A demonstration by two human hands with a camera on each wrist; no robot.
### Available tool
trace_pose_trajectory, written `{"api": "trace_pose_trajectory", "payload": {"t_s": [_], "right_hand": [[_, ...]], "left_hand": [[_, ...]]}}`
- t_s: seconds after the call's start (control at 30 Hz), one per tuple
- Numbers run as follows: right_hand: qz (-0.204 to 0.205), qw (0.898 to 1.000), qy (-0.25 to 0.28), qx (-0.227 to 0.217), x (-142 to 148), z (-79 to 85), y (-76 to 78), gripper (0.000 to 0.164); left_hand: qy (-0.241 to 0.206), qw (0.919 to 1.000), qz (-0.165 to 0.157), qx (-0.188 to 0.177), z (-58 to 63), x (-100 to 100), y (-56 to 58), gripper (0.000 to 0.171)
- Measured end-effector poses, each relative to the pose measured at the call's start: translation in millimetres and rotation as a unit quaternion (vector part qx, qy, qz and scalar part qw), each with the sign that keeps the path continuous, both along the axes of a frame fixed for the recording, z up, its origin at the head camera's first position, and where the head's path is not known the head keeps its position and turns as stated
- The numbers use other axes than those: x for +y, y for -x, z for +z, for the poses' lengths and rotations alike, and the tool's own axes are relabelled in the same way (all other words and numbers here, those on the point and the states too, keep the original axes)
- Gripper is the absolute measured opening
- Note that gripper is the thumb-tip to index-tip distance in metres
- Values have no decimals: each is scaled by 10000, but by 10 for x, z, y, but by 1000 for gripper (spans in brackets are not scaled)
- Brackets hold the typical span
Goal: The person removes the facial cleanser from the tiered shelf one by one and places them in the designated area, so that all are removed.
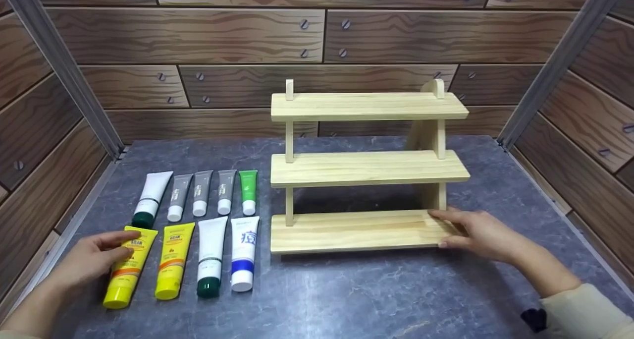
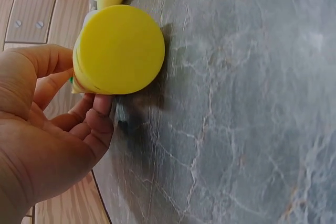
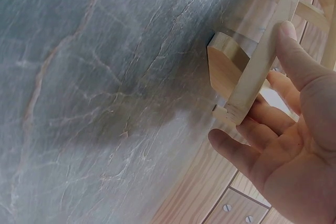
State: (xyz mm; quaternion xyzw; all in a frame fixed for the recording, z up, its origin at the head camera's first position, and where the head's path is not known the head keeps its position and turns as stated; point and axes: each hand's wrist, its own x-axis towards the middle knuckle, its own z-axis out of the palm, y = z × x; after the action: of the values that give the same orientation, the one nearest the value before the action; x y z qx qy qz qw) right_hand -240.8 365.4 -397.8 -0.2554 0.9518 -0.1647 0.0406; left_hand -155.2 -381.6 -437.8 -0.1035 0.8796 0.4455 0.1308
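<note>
At the front left, my left hand (image 1: 91,259) pinches a yellow squeeze tube (image 1: 130,269) by its side, thumb on top and fingertips along its far edge. The tube's round yellow cap (image 2: 121,49) faces the left wrist camera and hides part of the fingers. A three-tier wooden display shelf (image 1: 366,168) stands upright on the right half of the table. My right hand (image 1: 478,235) grips the right end of its bottom board (image 1: 346,232), thumb at the front edge and fingers behind. The right wrist view shows the thumb on the board (image 3: 262,61).
Beside the held tube lie another yellow tube (image 1: 174,259), a white green-capped tube (image 1: 212,254) and a white blue-banded tube (image 1: 244,252). Behind them are a white tube (image 1: 152,195), several grey tubes (image 1: 200,193) and a green tube (image 1: 248,190). Wood-patterned walls (image 1: 247,36) enclose the marbled table (image 1: 346,299).
</note>
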Motion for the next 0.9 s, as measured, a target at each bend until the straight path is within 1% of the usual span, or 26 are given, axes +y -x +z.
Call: {"api": "trace_pose_trajectory", "payload": {"t_s": [0.1, 0.17, 0.33, 0.53, 0.63, 0.73, 0.9], "right_hand": [[-3, 10000, -3, -8, 8, 8, 4, 72], [-22, 10000, -4, -38, 10, 6, 2, 73], [-19, 10000, 60, -58, 13, -1, -3, 72], [21, 9999, 158, -24, 12, -15, 11, 72], [-5, 9999, 113, -71, 11, -14, 17, 73], [-61, 10000, 56, -38, 16, 9, 4, 74], [-121, 9998, 87, 128, 20, 105, -59, 74]], "left_hand": [[-58, 9999, 98, -23, -16, -19, 9, 55], [23, 9999, 138, -13, -22, -28, 18, 55], [337, 9993, 104, 112, -19, -46, 33, 55], [366, 9992, 134, 88, 9, -58, 19, 58], [466, 9988, 86, 137, 58, -48, 6, 60], [690, 9973, -25, 251, 144, -6, 3, 60], [832, 9949, -205, 540, 338, 185, -3, 59]]}}
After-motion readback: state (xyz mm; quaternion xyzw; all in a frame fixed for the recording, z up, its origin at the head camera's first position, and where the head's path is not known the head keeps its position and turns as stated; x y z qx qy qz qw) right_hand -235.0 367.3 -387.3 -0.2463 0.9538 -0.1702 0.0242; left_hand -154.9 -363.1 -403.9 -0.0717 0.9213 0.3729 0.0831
